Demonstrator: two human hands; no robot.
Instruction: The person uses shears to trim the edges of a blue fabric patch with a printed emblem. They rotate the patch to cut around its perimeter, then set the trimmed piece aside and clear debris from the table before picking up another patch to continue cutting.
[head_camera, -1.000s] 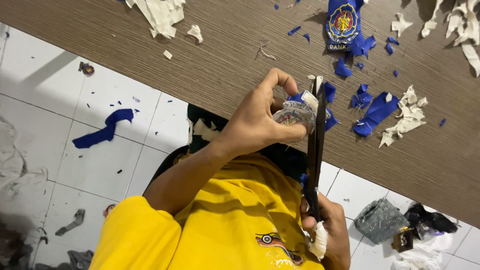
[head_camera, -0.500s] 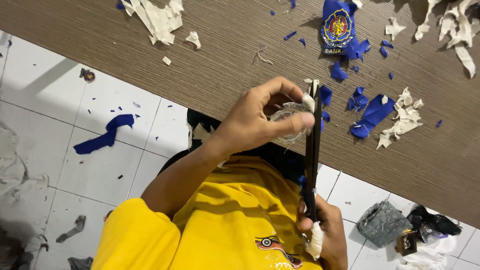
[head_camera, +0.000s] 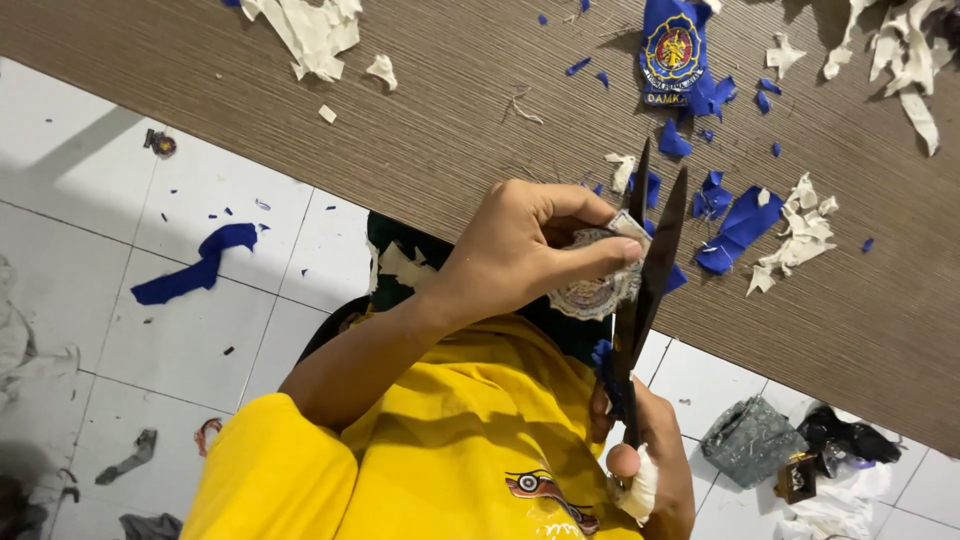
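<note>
a thin, floppy embroidered patch (head_camera: 597, 283) is pinched in the left hand (head_camera: 520, 250) above the surface (head_camera: 420, 130), best held near its edge; open scissors (head_camera: 645, 270) are clasped by the right hand (head_camera: 650, 470).

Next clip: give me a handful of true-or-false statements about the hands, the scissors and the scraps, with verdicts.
1. The left hand pinches a round grey embroidered patch. True.
2. The long black scissors are closed. False: the blades stand apart at the tips.
3. The right hand grips the scissors' handles. True.
4. Cut blue fabric scraps lie on the brown wood-grain table. True.
5. The blue shield-shaped badge lies on the floor. False: it is on the table.
</note>
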